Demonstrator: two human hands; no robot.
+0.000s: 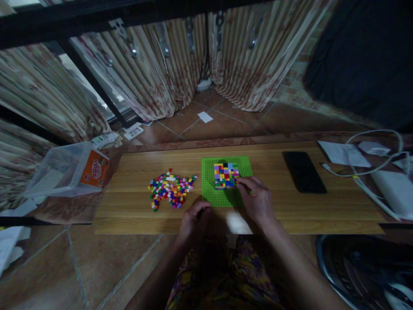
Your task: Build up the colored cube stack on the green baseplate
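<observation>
Sitting on the green baseplate (207, 178), the multicoloured block (226, 175) has your right hand (258, 198) at its right side; whether your bunched fingertips grip anything is unclear. Your left hand (194, 218), apart, curls by the plate's near left corner, its palm hidden. Loose bricks (177, 191) lie left.

The right hand (260, 199) hides part of the green baseplate (208, 183).

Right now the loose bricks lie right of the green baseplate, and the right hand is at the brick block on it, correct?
Not quite: in the head view, the loose bricks lie left of the green baseplate. The right hand is at the brick block on it, as you said.
</observation>
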